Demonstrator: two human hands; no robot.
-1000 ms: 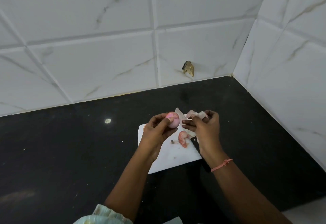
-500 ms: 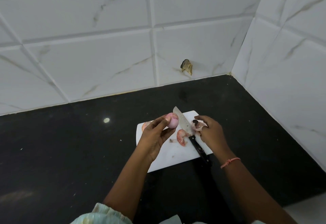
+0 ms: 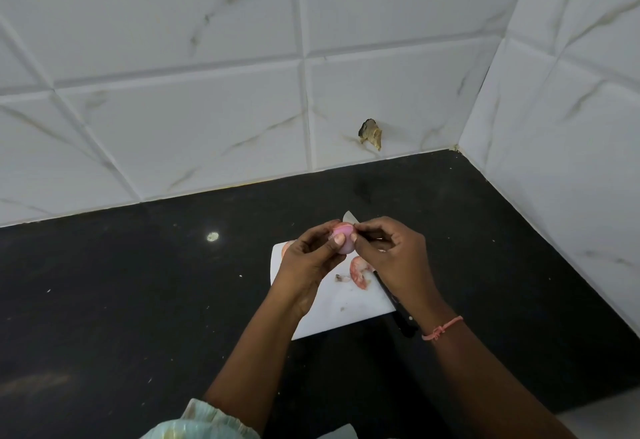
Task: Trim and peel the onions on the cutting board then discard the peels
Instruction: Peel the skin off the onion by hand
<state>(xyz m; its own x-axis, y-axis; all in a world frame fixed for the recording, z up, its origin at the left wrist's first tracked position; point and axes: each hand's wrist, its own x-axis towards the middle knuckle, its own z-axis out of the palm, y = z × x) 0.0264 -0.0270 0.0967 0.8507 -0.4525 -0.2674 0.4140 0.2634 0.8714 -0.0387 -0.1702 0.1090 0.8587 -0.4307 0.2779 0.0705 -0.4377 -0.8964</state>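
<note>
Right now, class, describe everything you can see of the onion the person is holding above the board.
The onion is small, round and pale pink, smooth and glossy where its skin is off. It is held above the far end of the white cutting board, not resting on it. The left hand grips it from the left, thumb across its front. The right hand pinches at its upper right edge, seemingly at skin. Its underside and back are hidden.
</note>
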